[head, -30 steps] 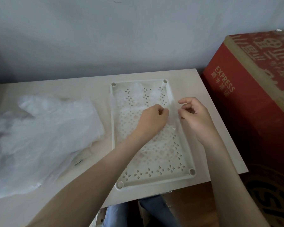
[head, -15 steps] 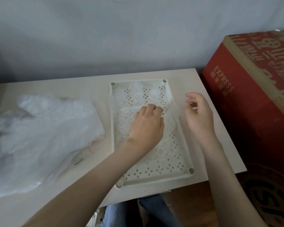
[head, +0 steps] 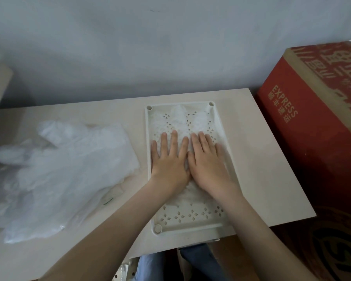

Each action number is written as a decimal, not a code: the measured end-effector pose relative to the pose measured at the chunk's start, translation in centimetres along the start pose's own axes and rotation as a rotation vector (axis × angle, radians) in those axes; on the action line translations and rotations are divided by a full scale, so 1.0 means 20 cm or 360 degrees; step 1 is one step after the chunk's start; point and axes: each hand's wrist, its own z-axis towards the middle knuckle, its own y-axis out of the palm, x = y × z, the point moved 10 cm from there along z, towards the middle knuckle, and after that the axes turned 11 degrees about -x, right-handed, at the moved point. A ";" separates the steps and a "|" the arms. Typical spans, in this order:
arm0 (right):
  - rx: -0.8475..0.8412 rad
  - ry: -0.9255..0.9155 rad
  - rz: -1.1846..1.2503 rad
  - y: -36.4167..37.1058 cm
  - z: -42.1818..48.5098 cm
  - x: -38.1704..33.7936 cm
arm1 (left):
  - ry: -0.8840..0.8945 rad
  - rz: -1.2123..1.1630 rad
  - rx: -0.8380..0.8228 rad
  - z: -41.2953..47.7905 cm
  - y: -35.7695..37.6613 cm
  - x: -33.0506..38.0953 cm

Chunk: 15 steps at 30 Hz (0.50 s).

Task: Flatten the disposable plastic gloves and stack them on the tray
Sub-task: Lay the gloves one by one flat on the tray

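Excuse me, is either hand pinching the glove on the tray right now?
No, the left hand and right hand both lie flat with straight fingers on the glove in the tray.

Tray: cream plastic, matt, perforated. Gloves on it: thin translucent plastic film, crinkled. Pile beside: same film, wrinkled, faintly glossy. Desk: pale wood-look laminate, smooth, matt. Box: red printed cardboard.

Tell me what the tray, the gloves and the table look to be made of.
Tray: likely moulded plastic, matte cream, judging by the one-piece rim and neat cutouts.
Glove on the tray and glove pile: thin plastic film, translucent and crinkled. The tray's cutouts show through it.
Table: probably laminated board, smooth pale beige with faint grain. The core cannot be told.
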 end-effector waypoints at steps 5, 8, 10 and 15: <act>0.0095 0.0106 0.0131 -0.03 -0.01 0.06 | 0.0016 -0.0024 0.0059 0.00 -0.01 0.00; 0.0120 0.0131 0.0178 -0.03 -0.01 0.07 | 0.0011 -0.0021 0.0074 0.00 -0.01 0.00; 0.0135 0.0143 0.0182 -0.03 -0.01 0.07 | 0.0008 -0.0034 0.0087 0.00 -0.01 0.00; 0.0118 0.0169 0.0199 -0.03 0.00 0.08 | 0.0017 -0.0080 0.0100 0.02 -0.01 -0.01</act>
